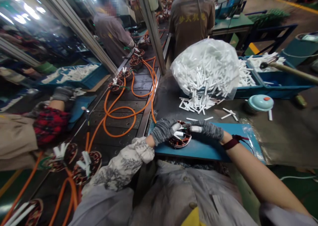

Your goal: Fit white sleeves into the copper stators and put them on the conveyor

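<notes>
A round motor stator (181,143) with copper windings lies on a blue board (206,149) in front of me. White sleeves (178,133) stick up from its middle. My left hand (164,130), in a grey knitted glove, is closed on the stator's upper left side, its thumb beside the sleeves. From the right, my right hand (207,129), gloved too, reaches over the stator's edge. Its fingertips are pinched together there, and whatever they hold is too small to make out. White covering shows on fingers of both hands.
A clear bag (206,67) of white tubes stands behind the board, with loose tubes (198,103) spilled before it. Blue bins (275,82) and a turquoise lidded pot (260,103) are at right. Left, a conveyor (124,111) carries stators and orange cable (135,115); a co-worker's gloved hand (62,93) is beyond.
</notes>
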`<state>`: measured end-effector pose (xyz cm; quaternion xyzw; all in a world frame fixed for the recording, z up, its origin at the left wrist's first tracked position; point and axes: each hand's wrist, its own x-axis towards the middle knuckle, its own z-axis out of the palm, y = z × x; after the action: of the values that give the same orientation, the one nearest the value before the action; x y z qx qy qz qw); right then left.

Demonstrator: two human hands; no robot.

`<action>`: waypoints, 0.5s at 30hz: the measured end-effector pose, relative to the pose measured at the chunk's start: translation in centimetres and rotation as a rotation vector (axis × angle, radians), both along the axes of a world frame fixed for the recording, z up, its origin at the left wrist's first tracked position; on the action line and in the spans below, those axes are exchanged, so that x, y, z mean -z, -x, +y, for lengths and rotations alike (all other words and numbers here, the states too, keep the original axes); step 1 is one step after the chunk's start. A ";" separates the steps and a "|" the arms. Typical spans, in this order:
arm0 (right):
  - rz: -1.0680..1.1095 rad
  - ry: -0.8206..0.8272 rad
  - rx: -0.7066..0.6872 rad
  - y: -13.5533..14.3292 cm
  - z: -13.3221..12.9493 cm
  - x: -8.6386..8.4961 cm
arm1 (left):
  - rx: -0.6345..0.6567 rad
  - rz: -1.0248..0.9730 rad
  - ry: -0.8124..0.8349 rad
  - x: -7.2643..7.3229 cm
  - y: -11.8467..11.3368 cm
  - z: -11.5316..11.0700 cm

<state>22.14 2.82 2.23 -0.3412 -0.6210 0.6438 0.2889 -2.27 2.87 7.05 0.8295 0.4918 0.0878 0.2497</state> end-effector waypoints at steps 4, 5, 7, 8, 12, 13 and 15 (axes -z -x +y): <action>0.007 0.081 -0.033 1.5 0.5 0.2 | 0.028 -0.169 0.081 -0.9 0.3 0.4; 0.019 0.091 -0.010 1.8 0.5 0.3 | 0.041 -0.203 0.119 -0.9 0.4 0.5; 0.037 0.091 0.034 2.3 0.4 0.5 | 0.082 -0.260 0.220 -0.6 0.8 0.7; 0.038 0.081 0.039 2.3 0.3 0.6 | 0.102 -0.286 0.272 -0.3 1.0 0.7; 0.023 0.010 0.008 1.9 0.1 0.8 | 0.152 -0.399 0.416 0.1 1.8 0.7; 0.023 -0.007 0.009 1.9 0.1 1.0 | 0.158 -0.413 0.437 0.0 1.9 0.7; 0.019 -0.041 0.025 1.9 0.0 1.4 | 0.171 -0.408 0.448 -0.5 1.9 0.7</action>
<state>20.21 2.81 0.86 -0.3370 -0.6269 0.6305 0.3097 -4.15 3.58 7.53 0.7573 0.3671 0.1208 0.5264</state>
